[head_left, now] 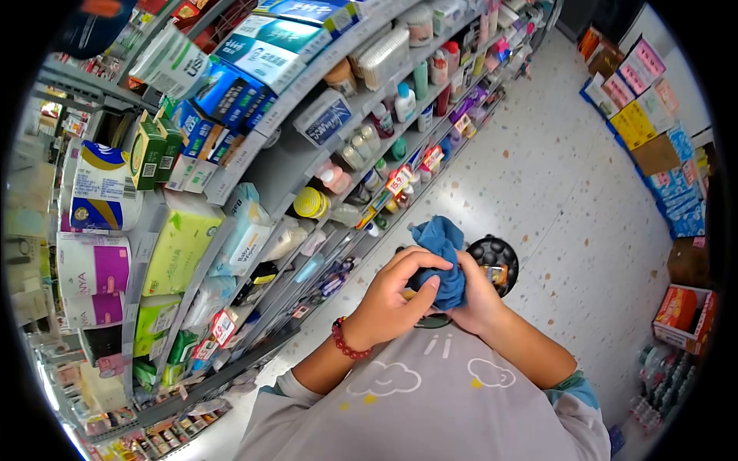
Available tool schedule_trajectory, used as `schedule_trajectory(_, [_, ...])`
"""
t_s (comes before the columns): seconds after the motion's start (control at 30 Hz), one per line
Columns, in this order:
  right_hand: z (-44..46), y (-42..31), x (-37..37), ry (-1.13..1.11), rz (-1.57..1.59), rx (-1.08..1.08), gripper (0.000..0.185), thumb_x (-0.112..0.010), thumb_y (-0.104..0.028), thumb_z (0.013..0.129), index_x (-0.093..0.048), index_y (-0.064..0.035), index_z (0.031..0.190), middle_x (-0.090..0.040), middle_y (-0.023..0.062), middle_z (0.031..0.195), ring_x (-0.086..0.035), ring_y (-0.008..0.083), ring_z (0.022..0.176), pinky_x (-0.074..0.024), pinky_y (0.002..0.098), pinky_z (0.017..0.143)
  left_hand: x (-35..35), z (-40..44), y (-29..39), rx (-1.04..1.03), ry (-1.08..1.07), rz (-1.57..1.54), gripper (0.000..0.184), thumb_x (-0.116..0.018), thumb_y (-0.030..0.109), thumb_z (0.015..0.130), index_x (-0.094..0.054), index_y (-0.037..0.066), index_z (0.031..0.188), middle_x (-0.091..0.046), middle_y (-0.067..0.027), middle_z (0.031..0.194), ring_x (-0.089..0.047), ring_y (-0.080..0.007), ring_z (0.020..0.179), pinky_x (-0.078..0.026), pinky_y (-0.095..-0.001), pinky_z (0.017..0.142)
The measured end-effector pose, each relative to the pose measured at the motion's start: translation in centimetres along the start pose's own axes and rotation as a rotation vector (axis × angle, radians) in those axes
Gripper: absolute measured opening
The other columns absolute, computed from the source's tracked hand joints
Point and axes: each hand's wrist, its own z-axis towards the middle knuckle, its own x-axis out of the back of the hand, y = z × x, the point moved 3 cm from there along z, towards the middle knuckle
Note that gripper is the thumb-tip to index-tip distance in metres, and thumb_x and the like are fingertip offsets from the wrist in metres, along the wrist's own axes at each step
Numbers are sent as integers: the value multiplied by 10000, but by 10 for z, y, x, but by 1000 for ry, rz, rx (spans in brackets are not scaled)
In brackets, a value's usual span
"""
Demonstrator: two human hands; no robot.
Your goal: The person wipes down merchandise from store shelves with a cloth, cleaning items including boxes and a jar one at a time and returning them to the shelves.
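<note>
Head view. Nearest: grey shirt (450, 399), printed clouds. Left hand (400, 296), beaded bracelet (343, 346) at the wrist, fingers curled tight over a cloth (443, 257); right hand (478, 296) clasps its other side, some fingertips hidden. Cloth: blue, soft, creased, bunched between palms. Likely trouble: slack grip, a fold slips to the floor (553, 169), hard, speckled. Leftward: metal shelf (294, 170), glossy packs (181, 242) along its front edge. Far right: square-cornered cartons (633, 125).
</note>
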Motion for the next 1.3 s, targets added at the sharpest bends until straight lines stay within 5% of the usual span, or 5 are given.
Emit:
schedule_trajectory(0.13, [-19,3,40,-7,-33,-19,418,-455,-393,1000,-597,-41,1174,-699,131,1009,-694,262,839,-545,399,638,-10,-6,-4,74,8,74,223,-570,19,965,-636,2,1177,-626,-105,1149,-581,-196,1118,-447,-332,992])
schedule_trajectory(0.3, [-46,6,79,-83,28,-57,453,-416,-378,996,-553,-3,1209,-675,172,1016,-690,296,784,-553,392,608,74,8,-12,189,674,225,203,-562,82,996,-627,20,1178,-650,-62,1125,-600,-124,1017,-481,-274,908])
schedule_trajectory(0.47, [-62,16,110,-34,-109,-127,539,-399,-523,1030,-516,-50,1258,-668,184,893,-675,320,623,-586,408,548,167,19,-68,111,1002,794,366,-669,183,922,-608,-42,1204,-654,-177,1176,-623,-270,1098,-478,-380,979])
schedule_trajectory(0.63, [-68,6,123,42,-107,38,427,-471,-467,1034,-481,-119,1282,-648,145,917,-683,316,657,-590,427,556,179,63,-41,199,1010,944,669,-759,384,839,-557,-83,1274,-586,-319,1278,-537,-489,1206,-415,-492,1060])
schedule_trajectory(1.3, [-68,-27,64,178,-273,155,351,-578,-398,996,-562,-172,1263,-632,69,979,-683,232,802,-591,391,646,230,102,-93,143,819,1086,394,-636,444,914,-711,104,1098,-703,-148,1121,-658,-363,1024,-523,-454,893])
